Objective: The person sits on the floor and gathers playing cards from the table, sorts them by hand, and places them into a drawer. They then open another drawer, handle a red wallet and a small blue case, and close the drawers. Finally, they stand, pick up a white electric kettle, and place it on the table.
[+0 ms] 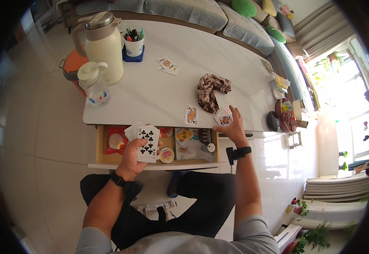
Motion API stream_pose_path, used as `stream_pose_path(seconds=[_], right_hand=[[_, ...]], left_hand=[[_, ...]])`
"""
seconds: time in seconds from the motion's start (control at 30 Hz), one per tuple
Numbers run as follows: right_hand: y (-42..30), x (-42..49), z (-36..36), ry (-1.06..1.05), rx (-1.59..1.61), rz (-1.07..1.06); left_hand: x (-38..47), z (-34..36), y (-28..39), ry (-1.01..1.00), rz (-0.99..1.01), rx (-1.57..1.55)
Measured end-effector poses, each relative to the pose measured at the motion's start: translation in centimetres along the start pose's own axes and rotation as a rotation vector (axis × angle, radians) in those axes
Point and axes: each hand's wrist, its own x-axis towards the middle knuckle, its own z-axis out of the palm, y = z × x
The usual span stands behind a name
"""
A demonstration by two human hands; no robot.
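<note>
Over the pulled-out drawer, my left hand point(133, 157) grips a thick, fanned deck of playing cards point(148, 141); the ten of clubs faces up on top, with my thumb across it. At the table's front edge my right hand point(233, 127) is spread, its fingers beside a small pile of face cards point(224, 118). Whether the fingertips touch that pile I cannot tell. One face card point(191, 115) lies by itself to the left of it. Farther back rests another small group of cards point(168, 66). A crumpled brown plaid cloth point(210, 91) lies behind the right pile.
A cream thermos jug point(105, 52), a clear plastic pitcher point(96, 90) and a pen cup point(134, 44) stand at the table's left. The open drawer point(100, 160) holds packets and small items. A basket point(282, 111) sits at the right end. A sofa point(184, 14) borders the far side.
</note>
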Motion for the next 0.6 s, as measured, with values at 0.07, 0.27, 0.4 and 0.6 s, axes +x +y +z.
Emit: stream_pose_path(seconds=[0.07, 0.27, 0.4, 0.6], right_hand=[[0.8, 0.9, -0.7, -0.19, -0.14, -0.051], [1.6, 1.2, 0.5, -0.326, -0.341, -0.213], [2.8, -1.4, 2.6, -0.127, -0.477, -0.406], [2.4, -3.2, 0.3, -0.115, -0.286, -0.405]], left_hand=[[0.2, 0.2, -0.3, -0.019, 0.008, 0.033], [0.7, 0.8, -1.2, 0.013, 0.001, 0.072], [1.3, 0.8, -1.8, 0.037, 0.003, 0.092], [1.3, 0.3, -2.6, 0.019, -0.048, 0.097]])
